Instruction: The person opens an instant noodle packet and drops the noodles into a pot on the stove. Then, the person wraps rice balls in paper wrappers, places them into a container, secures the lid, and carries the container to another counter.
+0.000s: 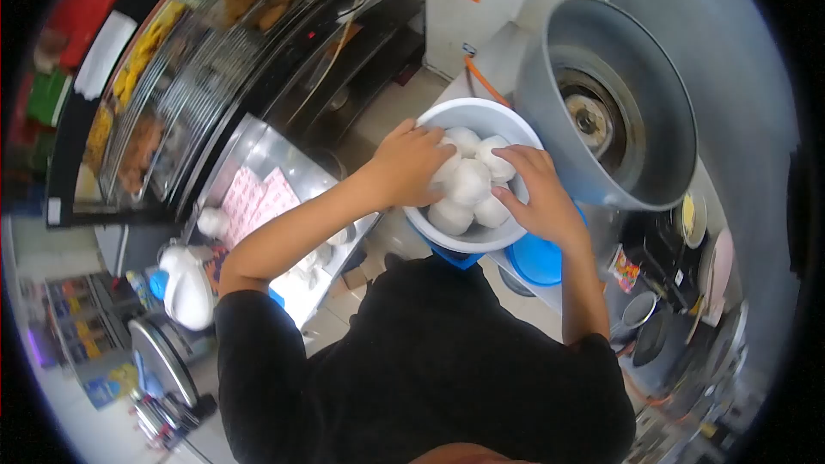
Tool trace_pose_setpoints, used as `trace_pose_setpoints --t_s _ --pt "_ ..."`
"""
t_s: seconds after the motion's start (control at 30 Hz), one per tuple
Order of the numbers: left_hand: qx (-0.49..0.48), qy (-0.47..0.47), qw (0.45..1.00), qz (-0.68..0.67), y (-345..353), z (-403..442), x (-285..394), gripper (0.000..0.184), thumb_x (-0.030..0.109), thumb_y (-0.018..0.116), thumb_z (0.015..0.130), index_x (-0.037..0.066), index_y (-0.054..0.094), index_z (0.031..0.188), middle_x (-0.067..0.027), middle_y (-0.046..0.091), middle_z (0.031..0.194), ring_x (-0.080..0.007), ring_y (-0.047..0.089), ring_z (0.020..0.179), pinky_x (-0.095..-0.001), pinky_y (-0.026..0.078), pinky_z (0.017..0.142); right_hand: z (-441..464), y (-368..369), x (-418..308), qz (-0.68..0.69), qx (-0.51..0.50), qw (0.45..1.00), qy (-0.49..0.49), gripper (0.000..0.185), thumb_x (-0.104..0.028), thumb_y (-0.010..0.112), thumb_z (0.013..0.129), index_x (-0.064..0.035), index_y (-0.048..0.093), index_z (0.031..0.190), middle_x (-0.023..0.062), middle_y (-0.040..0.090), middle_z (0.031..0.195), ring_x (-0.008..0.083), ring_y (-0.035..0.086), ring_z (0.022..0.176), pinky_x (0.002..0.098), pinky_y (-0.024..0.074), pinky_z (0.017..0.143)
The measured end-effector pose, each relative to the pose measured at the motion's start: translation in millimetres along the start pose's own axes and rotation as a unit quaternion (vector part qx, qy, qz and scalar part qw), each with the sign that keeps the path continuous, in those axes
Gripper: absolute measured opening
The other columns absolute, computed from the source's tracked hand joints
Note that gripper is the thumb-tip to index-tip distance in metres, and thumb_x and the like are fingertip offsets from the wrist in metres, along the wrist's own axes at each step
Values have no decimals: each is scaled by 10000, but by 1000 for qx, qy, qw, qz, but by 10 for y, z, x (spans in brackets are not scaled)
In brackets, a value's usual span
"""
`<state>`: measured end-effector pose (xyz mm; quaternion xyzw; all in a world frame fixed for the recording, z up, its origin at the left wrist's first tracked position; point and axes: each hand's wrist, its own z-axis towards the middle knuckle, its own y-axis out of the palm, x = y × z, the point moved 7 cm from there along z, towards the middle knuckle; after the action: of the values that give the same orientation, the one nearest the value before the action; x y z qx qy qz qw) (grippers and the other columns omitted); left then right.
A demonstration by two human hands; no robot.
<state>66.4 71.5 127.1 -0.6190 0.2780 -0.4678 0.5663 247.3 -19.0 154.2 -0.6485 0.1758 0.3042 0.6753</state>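
Several smooth white dough balls [467, 182] are piled inside a white bowl [419, 225] in front of my body. From the left, my left hand [407, 165] reaches over the rim, its fingers curled against a ball on that side. On the opposite side my right hand [541, 196] has its thumb and fingers bent around a ball at the right of the pile. The undersides of the balls and some of my fingertips are hidden.
A deep metal drum [679, 120] stands right of the bowl. A blue round lid or basin [540, 259] sits below it. Left are a steel table [320, 179] with pink patterned paper [256, 198] and a glass food display case [185, 103]. Pans and utensils crowd the lower right.
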Motion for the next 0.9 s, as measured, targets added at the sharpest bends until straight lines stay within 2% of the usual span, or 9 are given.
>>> trace_pose_setpoints --t_s 0.13,0.23,0.43,0.53,0.67,0.7,0.77,0.8,0.9 --pt "43 -22 995 85 204 -8 -42 430 245 832 755 159 764 1170 -99 717 1129 -273 665 1148 -426 436 1076 216 149 -177 -20 -23 999 -37 545 -154 773 895 -64 616 1409 211 597 1395 416 527 1330 479 421 1150" --pt "98 -33 994 18 256 -20 -26 246 142 709 819 152 800 1047 -118 724 1059 -322 677 1058 -488 500 988 387 321 -320 -53 -55 996 -53 562 -147 770 896 -73 607 1429 201 605 1407 419 531 1339 467 417 1157" --pt "168 -4 984 -54 45 -417 20 215 202 747 824 79 777 999 -130 717 999 -316 674 1079 -514 491 980 710 238 -881 1 -43 998 -43 400 -82 710 957 -31 662 1350 115 705 1275 236 664 1090 368 514 966" --pt "367 -31 897 -243 -510 -1397 -121 259 220 776 840 69 764 1050 -118 739 1002 -300 706 1051 -469 536 944 996 115 -1589 2 -23 992 -120 376 -78 719 941 -32 681 1312 118 713 1173 243 668 1014 374 520 936" --pt "420 -386 764 -300 -424 -3229 -1402 264 147 785 841 69 748 1090 -117 772 1038 -244 758 956 -371 600 841 1410 703 -2693 -43 -167 951 -257 394 -107 740 923 -37 679 1305 158 703 1147 295 674 996 393 530 923" --pt "480 -480 724 -124 -333 -3754 -1776 322 170 796 824 78 740 1127 -100 778 1026 -248 764 928 -379 597 843 1491 969 -2868 -39 -209 937 -278 401 -118 747 916 -39 676 1302 172 699 1135 321 678 1003 404 535 919" --pt "298 -651 696 57 -6 -4521 -2572 579 275 904 716 97 694 1225 -219 679 1277 -374 688 1150 -483 567 932 1664 1616 -3046 -32 -283 904 -320 401 -161 750 916 -40 670 1290 189 701 1138 376 682 1043 443 544 924" --pt "215 -708 656 149 148 -4758 -2818 515 268 856 764 92 693 1220 -217 663 1282 -408 650 1207 -538 549 952 1802 2055 -3011 -53 -315 884 -341 403 -167 742 919 -43 668 1296 182 695 1154 368 679 1056 438 545 935" --pt "33 -728 661 178 811 -5405 -3618 519 219 711 889 170 632 1400 -205 551 1447 -437 577 1327 -602 521 1026 1916 3189 -2969 -179 -374 829 -375 415 -196 718 906 -58 675 1296 192 690 1190 382 677 1118 482 552 965"
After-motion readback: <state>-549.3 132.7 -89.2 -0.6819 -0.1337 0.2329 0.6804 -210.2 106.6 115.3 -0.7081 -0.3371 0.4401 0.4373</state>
